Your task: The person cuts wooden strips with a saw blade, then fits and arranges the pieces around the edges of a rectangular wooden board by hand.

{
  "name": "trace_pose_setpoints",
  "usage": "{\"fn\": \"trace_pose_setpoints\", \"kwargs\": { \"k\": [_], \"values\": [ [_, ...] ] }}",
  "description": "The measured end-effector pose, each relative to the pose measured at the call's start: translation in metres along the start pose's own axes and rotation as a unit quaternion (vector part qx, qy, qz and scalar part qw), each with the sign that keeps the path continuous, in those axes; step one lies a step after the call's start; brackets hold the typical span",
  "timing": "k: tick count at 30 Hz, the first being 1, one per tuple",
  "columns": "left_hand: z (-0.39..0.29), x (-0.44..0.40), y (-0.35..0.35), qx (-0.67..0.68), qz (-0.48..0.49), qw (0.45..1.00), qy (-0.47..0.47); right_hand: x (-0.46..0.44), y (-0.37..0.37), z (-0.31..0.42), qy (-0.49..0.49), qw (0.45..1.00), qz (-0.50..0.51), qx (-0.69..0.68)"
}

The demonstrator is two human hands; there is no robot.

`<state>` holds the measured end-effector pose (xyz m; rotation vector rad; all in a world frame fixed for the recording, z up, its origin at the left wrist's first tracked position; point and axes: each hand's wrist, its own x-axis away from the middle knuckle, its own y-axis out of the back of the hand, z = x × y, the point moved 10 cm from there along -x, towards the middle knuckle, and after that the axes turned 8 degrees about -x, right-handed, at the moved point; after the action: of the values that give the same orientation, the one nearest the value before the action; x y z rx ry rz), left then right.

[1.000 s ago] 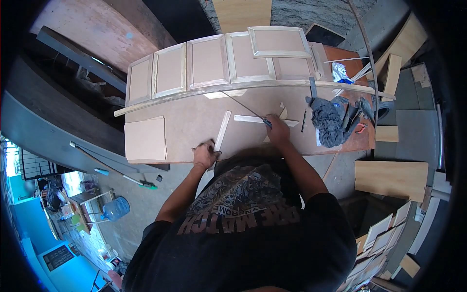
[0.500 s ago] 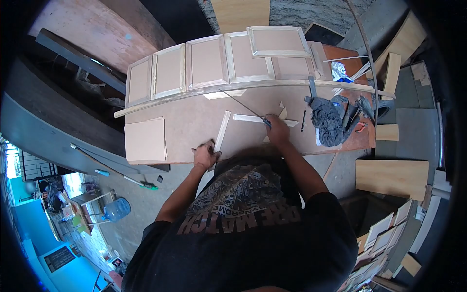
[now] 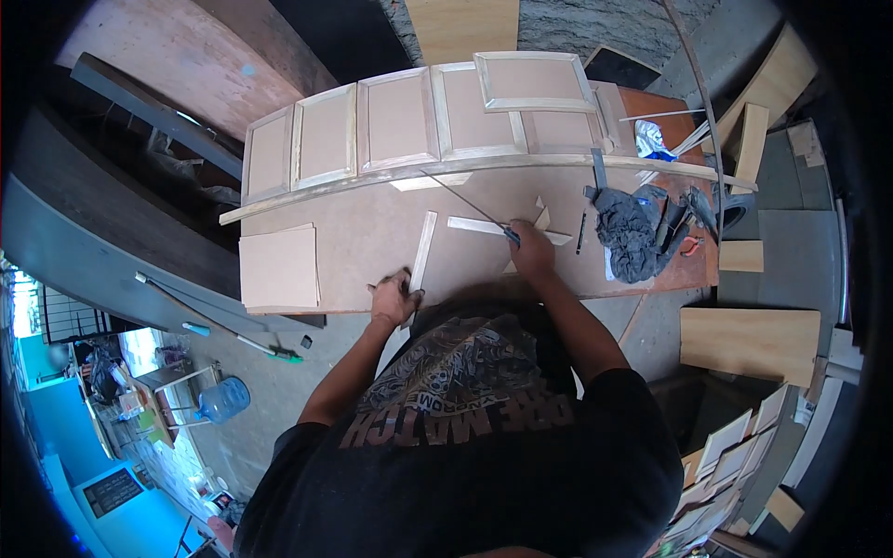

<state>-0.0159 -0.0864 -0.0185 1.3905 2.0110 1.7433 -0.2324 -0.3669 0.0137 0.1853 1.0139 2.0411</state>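
Note:
My left hand is at the table's front edge, its fingers bent against the lower end of a pale wooden strip. The strip lies at a slant on the tabletop. To its right, my right hand is closed around the dark handle of a long thin-bladed tool; its exact kind is unclear. The blade points away to the upper left, crossing over a second wooden strip. Small pale wood offcuts lie beside my right hand.
Framed panels line the table's back behind a long wooden batten. Flat board pieces are stacked at left. At right are a pencil, a dark cloth and red-handled pliers. A blue water jug is on the floor.

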Motion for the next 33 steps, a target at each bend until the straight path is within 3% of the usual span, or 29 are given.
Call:
{"fn": "trace_pose_setpoints", "kwargs": {
  "k": [7, 13, 20, 26, 33],
  "values": [
    [-0.003, 0.002, 0.004, -0.003, -0.003, 1.0, 0.005, -0.009, -0.005, 0.005, -0.009, 1.0, 0.023, -0.005],
    [0.009, -0.001, 0.015, -0.039, -0.059, 0.997, 0.04, -0.026, -0.011, 0.03, 0.012, 0.998, 0.06, -0.016],
    [0.019, 0.008, 0.029, -0.046, -0.051, 0.996, 0.06, -0.047, -0.029, 0.057, 0.043, 0.997, 0.066, -0.015],
    [0.019, 0.01, 0.019, -0.018, -0.022, 0.998, 0.055, -0.057, -0.06, 0.052, 0.0, 0.994, 0.109, -0.004],
    [0.024, 0.008, 0.013, -0.021, -0.021, 0.998, 0.05, -0.051, -0.053, 0.053, 0.016, 0.998, 0.053, -0.013]
  ]
}}
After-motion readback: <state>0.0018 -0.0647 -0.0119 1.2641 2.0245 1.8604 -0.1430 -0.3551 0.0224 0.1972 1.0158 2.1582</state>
